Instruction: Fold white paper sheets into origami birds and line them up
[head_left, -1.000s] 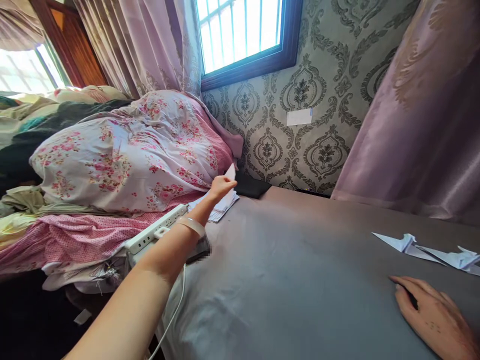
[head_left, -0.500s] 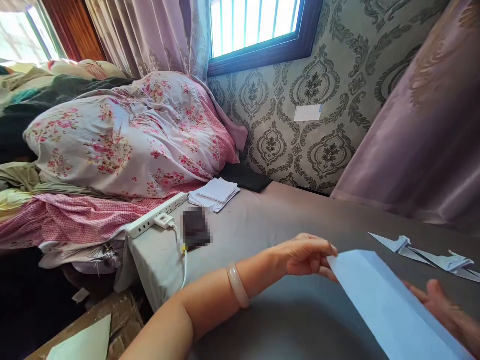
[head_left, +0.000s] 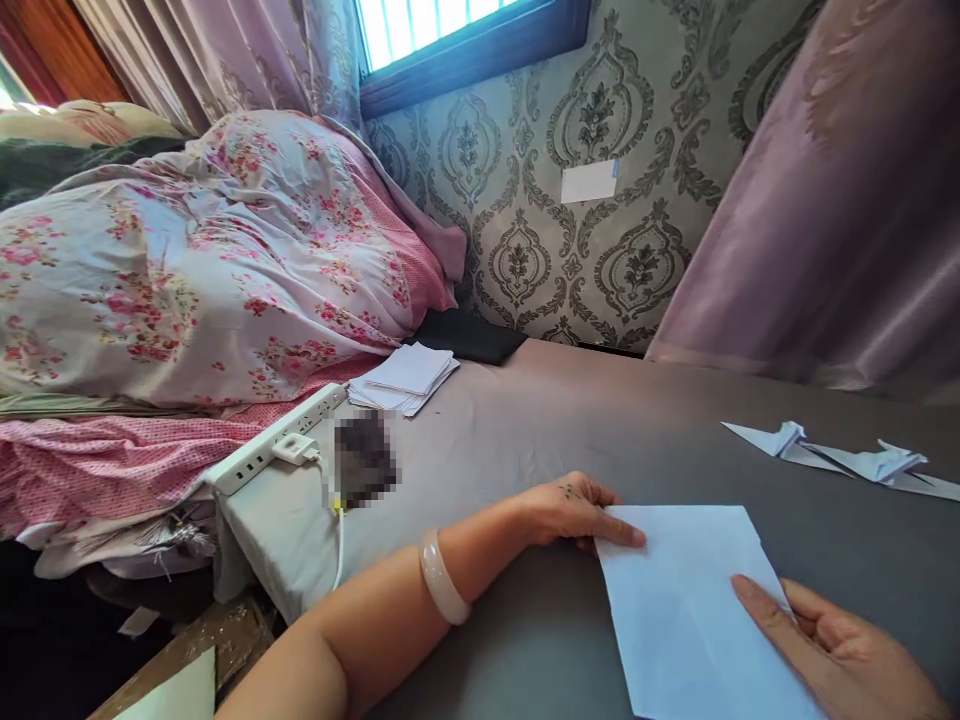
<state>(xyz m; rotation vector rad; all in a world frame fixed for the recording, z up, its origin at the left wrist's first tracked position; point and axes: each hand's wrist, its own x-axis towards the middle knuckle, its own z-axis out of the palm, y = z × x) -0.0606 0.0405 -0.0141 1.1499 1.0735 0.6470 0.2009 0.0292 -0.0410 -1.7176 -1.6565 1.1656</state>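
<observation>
A white sheet of paper (head_left: pixel 686 610) lies between my two hands above the grey-covered surface, its lower end cut off by the frame. My left hand (head_left: pixel 577 512), with a pale bangle (head_left: pixel 444 580) on its wrist, pinches the sheet's upper left corner, thumb on top. At the right edge my right hand (head_left: pixel 825 640) grips the paper, thumb on its face and fingers underneath. Beyond it to the right lie folded white paper pieces (head_left: pixel 885 462) with pointed ends.
A stack of white paper (head_left: pixel 409 375) sits near a white power strip (head_left: pixel 274 440) with a plugged-in charger (head_left: pixel 296 448). A blurred dark object (head_left: pixel 366 457) is beside it. Floral bedding (head_left: pixel 225 250) is heaped at left, and a pink curtain (head_left: pixel 787 220) hangs at right.
The paper has turned from a slanted, narrow view to facing me more flatly. My right hand has closed on its right side; my left thumb now lies over the corner. The view has shifted rightward.
</observation>
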